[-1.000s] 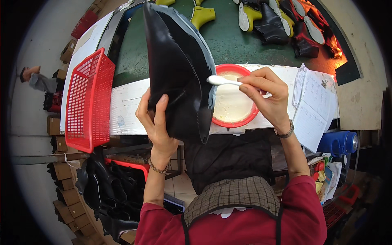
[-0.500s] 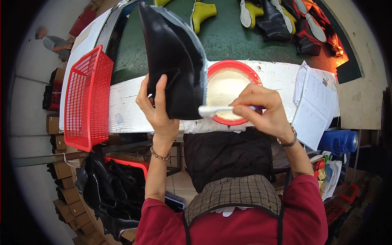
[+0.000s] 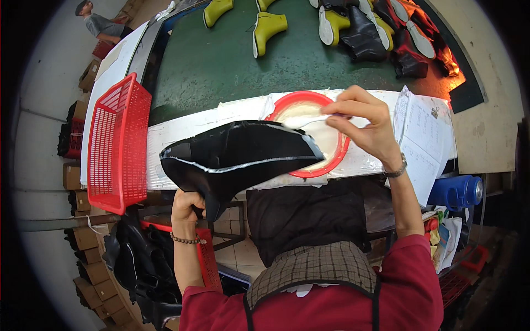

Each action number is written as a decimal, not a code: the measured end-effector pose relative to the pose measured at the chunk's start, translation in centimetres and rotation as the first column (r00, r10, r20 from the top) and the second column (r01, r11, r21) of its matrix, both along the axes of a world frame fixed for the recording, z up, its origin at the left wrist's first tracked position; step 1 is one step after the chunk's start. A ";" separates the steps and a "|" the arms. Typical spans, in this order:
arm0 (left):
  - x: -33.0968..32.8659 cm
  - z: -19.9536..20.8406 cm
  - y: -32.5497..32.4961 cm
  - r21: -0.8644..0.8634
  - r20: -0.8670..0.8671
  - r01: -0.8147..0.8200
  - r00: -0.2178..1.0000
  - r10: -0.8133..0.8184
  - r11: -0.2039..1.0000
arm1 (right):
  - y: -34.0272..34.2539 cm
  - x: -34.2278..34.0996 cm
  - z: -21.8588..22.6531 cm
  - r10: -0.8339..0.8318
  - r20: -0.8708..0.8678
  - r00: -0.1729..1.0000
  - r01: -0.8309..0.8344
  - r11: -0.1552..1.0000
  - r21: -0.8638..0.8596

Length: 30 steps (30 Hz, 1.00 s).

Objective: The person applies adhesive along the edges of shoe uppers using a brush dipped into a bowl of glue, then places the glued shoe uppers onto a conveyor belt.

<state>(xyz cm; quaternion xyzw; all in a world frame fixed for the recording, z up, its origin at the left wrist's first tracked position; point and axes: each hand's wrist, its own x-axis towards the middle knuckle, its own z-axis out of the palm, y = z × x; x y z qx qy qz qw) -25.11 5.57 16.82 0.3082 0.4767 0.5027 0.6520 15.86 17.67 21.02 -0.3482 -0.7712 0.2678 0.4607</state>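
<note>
My left hand (image 3: 187,208), low on the left, is closed round the shaft of a black boot (image 3: 237,151). The boot lies on its side in the air, with its toe toward the right. A whitish line runs along its sole edge, and a pale smear shows near the toe. My right hand (image 3: 367,121) pinches a slim white brush (image 3: 312,119). The brush head meets the boot's upper edge near the toe, just over a red basin (image 3: 343,148). Cream-coloured liquid (image 3: 327,138) fills part of the basin; the boot hides its near left side.
A red mesh basket (image 3: 118,149) stands at left. Yellow boots (image 3: 269,33) and dark boots (image 3: 361,41) lie on the green surface (image 3: 221,71) beyond. Papers (image 3: 422,143) and a blue jug (image 3: 455,191) are at right. More black boots (image 3: 141,259) fill a crate below left.
The boot has swung from upright to lying sideways, toe now right, and come lower. My left hand moved down and left. My right hand rose with the brush. A distant person has shifted.
</note>
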 end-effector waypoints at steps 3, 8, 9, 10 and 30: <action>-1.3 -1.6 -0.3 0.042 0.215 0.030 0.976 -0.039 0.999 | 0.5 -0.3 0.4 0.026 0.060 0.998 -0.032 0.995 0.098; -3.0 -2.5 -0.5 0.146 0.412 0.082 0.901 -0.136 0.986 | -1.3 1.9 -0.9 -0.062 0.121 0.991 0.061 0.998 0.016; -3.8 -3.8 -1.3 0.043 0.360 -0.032 0.933 0.014 0.999 | -1.4 1.8 -0.7 -0.059 0.119 0.991 0.057 0.998 0.014; -4.6 -4.8 -1.6 0.040 0.358 -0.035 0.934 0.018 0.999 | -1.2 1.6 -0.4 -0.065 0.132 0.989 0.059 0.997 0.053; 3.8 1.9 2.0 -0.197 0.080 0.413 0.911 -0.405 0.889 | 1.7 -2.4 2.9 0.111 0.236 0.965 -0.141 0.983 0.114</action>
